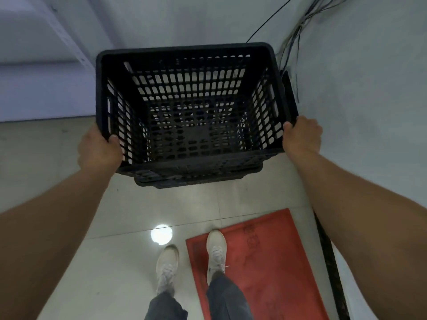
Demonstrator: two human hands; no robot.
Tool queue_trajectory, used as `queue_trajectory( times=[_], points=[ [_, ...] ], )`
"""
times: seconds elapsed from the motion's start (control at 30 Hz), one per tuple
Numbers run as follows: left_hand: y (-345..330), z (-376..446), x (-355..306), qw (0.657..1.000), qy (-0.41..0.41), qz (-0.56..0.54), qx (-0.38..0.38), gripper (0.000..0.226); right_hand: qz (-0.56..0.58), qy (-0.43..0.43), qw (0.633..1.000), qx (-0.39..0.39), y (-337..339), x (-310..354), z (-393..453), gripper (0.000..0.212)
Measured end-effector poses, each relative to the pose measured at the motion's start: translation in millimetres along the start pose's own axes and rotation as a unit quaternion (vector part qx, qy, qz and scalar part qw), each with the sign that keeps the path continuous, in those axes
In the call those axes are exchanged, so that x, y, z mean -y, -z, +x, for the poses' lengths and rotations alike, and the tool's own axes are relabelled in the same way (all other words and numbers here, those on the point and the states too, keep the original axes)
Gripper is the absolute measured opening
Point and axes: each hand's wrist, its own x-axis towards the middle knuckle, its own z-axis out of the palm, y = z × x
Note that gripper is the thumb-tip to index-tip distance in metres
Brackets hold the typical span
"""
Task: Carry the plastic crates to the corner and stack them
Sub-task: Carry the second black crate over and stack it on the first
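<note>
A black slotted plastic crate point(191, 51) is in front of me, empty, seen from above. My left hand point(99, 150) grips its left rim near the front corner. My right hand point(302, 135) grips the right rim near the front corner. Under its front edge the rims of other black crates point(189, 179) show, nested beneath it. The stack stands close to the corner where two pale walls meet. Whether the top crate rests fully on the ones below, I cannot tell.
A red mat point(265, 262) lies on the tiled floor under my right foot. Dark cables point(298, 31) hang down the right wall beside the crate. A white shelf upright point(67, 40) runs along the left wall. A black strip point(330, 257) lies along the right wall's base.
</note>
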Motion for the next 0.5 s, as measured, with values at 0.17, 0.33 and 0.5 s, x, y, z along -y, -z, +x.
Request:
queue_trajectory(
  times=[0.17, 0.33, 0.5],
  points=[
    [-24, 24, 5, 0.993, 0.116, -0.022, -0.006, 0.044, 0.005, -0.021, 1.000, 0.010, -23, -1, 26, 0.047],
    [-34, 34, 1, 0.953, 0.263, -0.147, 0.027, 0.047, 0.090, -0.046, 0.995, 0.012, -36, -4, 39, 0.042],
    [-11, 19, 7, 0.961, 0.095, 0.248, 0.079, 0.032, 0.106, -0.043, 0.993, -0.015, -37, -6, 32, 0.038]
  ],
)
